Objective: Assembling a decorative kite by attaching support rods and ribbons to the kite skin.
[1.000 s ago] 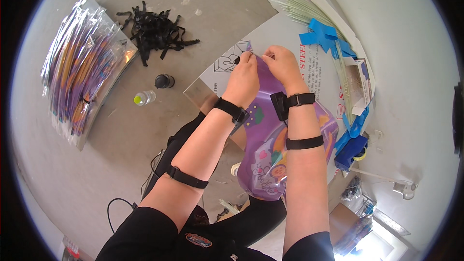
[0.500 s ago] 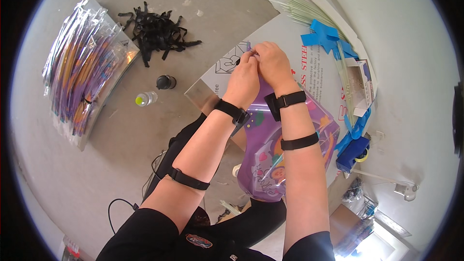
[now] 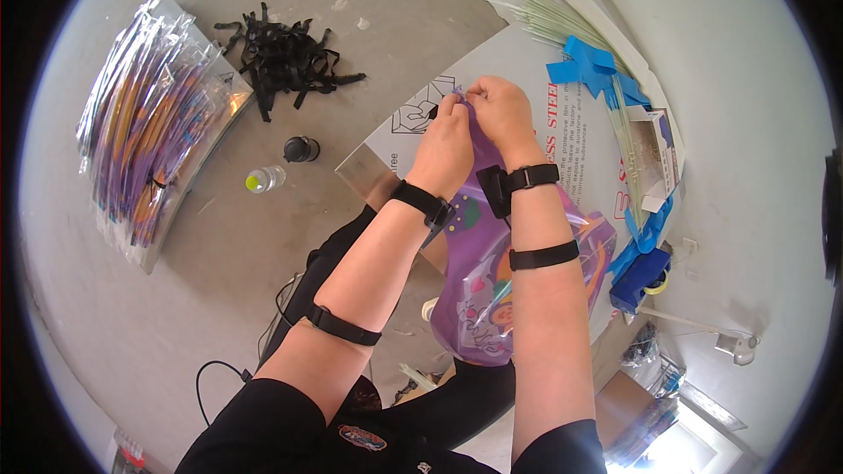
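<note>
A shiny purple foil balloon [image 3: 492,285] with colourful prints lies across my lap, under my forearms. Its narrow neck [image 3: 463,105] runs up between my two hands. My left hand [image 3: 445,145] and my right hand [image 3: 500,110] touch each other and both pinch that neck at its tip, over a flat white cardboard sheet [image 3: 580,154]. Black straps sit on both wrists and forearms.
A stack of packed purple-orange balloons [image 3: 145,140] lies at the left. A heap of black ribbons [image 3: 281,57], a black cap [image 3: 300,149] and a small bottle [image 3: 263,180] are on the floor. Thin white sticks [image 3: 553,22], blue pieces [image 3: 588,70] and a small open box [image 3: 654,154] lie right.
My hands have closed together on the balloon's neck and shifted slightly left and up. The balloon has slid a little with them.
</note>
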`<state>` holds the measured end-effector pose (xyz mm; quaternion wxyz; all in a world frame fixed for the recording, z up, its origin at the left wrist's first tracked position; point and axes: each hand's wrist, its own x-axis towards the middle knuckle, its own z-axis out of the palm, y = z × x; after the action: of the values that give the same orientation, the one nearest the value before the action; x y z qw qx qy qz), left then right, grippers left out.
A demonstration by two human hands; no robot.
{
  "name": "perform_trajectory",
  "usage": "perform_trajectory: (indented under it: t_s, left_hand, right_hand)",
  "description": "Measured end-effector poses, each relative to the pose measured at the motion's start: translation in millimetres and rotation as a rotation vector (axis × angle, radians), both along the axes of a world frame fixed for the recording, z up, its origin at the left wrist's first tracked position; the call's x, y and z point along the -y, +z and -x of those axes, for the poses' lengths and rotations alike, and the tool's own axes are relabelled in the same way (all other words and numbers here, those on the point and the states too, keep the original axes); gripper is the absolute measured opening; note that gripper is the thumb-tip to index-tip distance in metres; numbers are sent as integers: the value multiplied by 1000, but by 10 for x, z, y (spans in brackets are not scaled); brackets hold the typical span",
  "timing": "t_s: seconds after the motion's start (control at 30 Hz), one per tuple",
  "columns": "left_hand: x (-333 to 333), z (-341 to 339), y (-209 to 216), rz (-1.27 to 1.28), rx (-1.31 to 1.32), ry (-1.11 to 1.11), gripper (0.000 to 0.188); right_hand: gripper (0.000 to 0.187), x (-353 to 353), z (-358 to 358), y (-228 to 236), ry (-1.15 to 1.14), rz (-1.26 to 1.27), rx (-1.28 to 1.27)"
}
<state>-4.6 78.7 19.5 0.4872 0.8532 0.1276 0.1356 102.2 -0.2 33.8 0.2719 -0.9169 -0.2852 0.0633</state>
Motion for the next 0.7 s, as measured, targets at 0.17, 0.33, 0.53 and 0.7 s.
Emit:
perform_trajectory:
  t_s: [0.17, 0.33, 0.53, 0.7]
  left_hand:
    - [-8, 5, 10, 27, -22, -9, 19]
    - [1, -6, -1, 41, -20, -6, 18]
    - [29, -48, -70, 120, -6, 78, 21]
    - [13, -24, -19, 82, -103, 38, 17]
  right_hand:
    - [9, 6, -23, 14, -58, -50, -86]
    - [10, 38, -42, -13, -131, -119, -215]
    - [10, 146, -268, 113, -227, -336, -190]
    - [14, 322, -405, 418, -353, -444, -171]
